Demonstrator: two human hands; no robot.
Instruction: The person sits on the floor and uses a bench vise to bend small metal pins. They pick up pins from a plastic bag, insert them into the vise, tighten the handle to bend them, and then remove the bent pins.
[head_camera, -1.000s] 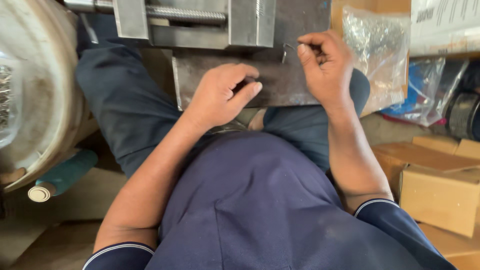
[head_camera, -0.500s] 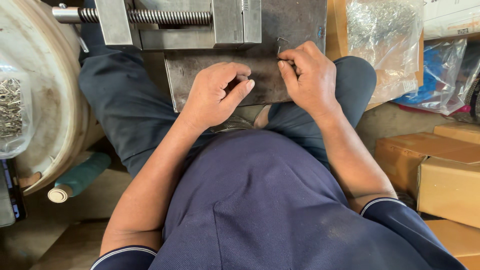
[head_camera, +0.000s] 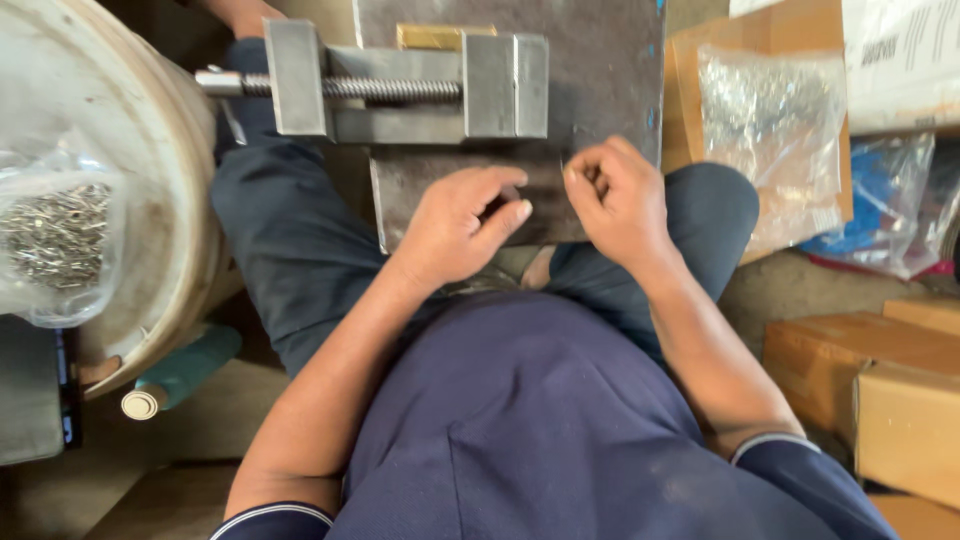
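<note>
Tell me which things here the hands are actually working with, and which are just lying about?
In use:
left hand and right hand, resting on the dark metal plate
steel vise on that plate

Lying about:
bag of small metal parts
cardboard boxes
white drum
teal tube

Even, soft daylight; faint shadows under the hands; sharp centre, slight wide-angle stretch at the edges.
</note>
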